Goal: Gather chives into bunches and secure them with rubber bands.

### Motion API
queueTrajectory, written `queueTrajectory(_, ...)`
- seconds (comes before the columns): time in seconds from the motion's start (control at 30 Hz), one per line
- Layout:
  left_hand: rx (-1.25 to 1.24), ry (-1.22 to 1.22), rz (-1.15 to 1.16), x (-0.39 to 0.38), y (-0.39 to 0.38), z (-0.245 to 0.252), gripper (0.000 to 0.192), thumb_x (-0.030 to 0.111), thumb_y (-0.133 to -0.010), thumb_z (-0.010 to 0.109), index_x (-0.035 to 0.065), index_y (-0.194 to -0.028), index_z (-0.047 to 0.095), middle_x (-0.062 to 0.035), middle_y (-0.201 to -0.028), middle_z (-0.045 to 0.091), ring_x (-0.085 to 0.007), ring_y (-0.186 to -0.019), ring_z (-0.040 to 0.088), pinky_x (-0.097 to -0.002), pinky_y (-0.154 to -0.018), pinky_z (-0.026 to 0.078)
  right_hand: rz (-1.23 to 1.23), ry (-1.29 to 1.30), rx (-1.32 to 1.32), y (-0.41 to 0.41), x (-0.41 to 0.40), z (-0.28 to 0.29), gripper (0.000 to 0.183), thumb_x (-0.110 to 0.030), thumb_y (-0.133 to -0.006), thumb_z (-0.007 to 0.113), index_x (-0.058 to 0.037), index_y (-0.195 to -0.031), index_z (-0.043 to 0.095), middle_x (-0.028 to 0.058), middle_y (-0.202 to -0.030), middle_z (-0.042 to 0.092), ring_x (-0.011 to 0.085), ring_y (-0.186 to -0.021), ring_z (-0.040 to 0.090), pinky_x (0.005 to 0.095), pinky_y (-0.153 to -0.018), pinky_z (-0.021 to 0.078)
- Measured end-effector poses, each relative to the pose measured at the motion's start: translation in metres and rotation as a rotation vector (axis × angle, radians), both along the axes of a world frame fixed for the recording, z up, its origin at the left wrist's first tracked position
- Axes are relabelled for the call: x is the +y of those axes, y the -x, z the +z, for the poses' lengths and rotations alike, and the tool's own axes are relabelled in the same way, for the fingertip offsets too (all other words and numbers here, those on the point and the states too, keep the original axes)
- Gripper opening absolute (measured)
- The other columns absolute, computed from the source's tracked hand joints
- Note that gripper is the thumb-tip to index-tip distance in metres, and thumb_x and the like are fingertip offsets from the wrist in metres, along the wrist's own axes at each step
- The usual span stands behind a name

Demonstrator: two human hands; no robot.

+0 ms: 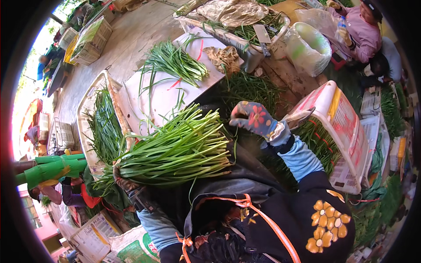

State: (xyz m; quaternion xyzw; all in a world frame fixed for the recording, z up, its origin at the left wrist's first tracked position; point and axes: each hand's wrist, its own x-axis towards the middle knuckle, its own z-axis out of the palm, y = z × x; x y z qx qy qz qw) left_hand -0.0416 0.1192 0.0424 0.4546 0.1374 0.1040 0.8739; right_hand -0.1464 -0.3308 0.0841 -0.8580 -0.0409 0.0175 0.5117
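Note:
A thick bunch of garlic chives (177, 148) lies across my lap, pale cut stems to the right and green leaves to the left. My left hand (123, 179), in a dark patterned glove, grips its leafy end; the fingers are partly hidden under the leaves. My right hand (255, 120), in a grey flowered glove, hovers just past the stem ends. Its thumb and curled fingers are apart, and a thin leaf hangs below the thumb. In front, a smaller bunch of chives (179, 64) rests on a white board (144, 108), near red ties (174, 84).
On the left stands a crate (113, 108) holding chives; another crate (345, 128) tilts at the right beside a sickle-like blade (307, 113). A knife (264, 47) lies on the far crate's edge. A crumpled cloth (225, 58) sits on the board. Another person (361, 31) sits beyond a plastic-lined container (307, 49).

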Motion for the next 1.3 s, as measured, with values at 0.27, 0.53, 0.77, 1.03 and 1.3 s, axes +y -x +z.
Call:
queueTrajectory(0.27,-0.011,-0.054,-0.038,0.007,-0.005,-0.002,0.021,0.010,-0.078,0.051,-0.0004,-0.096,0.055,-0.0128,-0.090,0.060,-0.0225,-0.078,0.059,-0.0343,-0.072,0.050,0.404,0.065,-0.033,-0.028,0.062,-0.005,0.014,-0.020,-0.074,0.060,-0.0065,-0.079,0.056,0.0075,-0.080,0.055,0.0243,-0.074,0.055,0.0326,-0.061,0.0447)
queueTrajectory(0.53,0.006,-0.002,-0.022,0.012,-0.007,-0.008,0.027,0.013,-0.081,0.049,-0.0011,-0.103,0.053,-0.0152,-0.094,0.059,-0.0247,-0.082,0.059,-0.0370,-0.073,0.051,0.409,-0.629,0.213,-0.007,0.046,0.006,0.014,-0.014,-0.084,0.047,-0.0017,-0.089,0.052,0.0020,-0.071,0.052,0.0103,-0.062,0.050,0.0220,-0.053,0.0410)
queueTrajectory(0.77,0.098,0.063,-0.052,0.034,-0.013,-0.020,0.026,0.014,-0.080,0.052,-0.0007,-0.101,0.054,-0.0155,-0.092,0.060,-0.0251,-0.080,0.059,-0.0385,-0.071,0.052,0.316,0.195,-0.101,0.002,-0.015,-0.002,0.017,-0.012,-0.076,0.051,-0.0040,-0.091,0.052,0.0085,-0.081,0.054,0.0230,-0.071,0.054,0.0305,-0.060,0.0445)
queueTrajectory(1.03,0.096,0.024,-0.043,0.020,-0.010,-0.011,0.024,0.015,-0.080,0.051,-0.0001,-0.098,0.056,-0.0151,-0.092,0.060,-0.0253,-0.081,0.059,-0.0378,-0.072,0.052,0.096,0.247,-0.325,-0.008,-0.004,0.007,0.012,-0.014,-0.078,0.058,-0.0071,-0.088,0.059,0.0087,-0.079,0.057,0.0210,-0.071,0.058,0.0287,-0.060,0.0473)
queueTrajectory(1.3,0.018,-0.135,-0.063,0.020,-0.013,-0.008,0.024,0.016,-0.081,0.050,0.0001,-0.098,0.056,-0.0157,-0.093,0.060,-0.0257,-0.082,0.059,-0.0379,-0.072,0.052,0.532,0.126,0.100,-0.034,0.074,0.029,0.034,-0.034,-0.078,0.053,-0.0005,-0.087,0.056,0.0149,-0.081,0.055,0.0297,-0.078,0.053,0.0367,-0.066,0.0422)
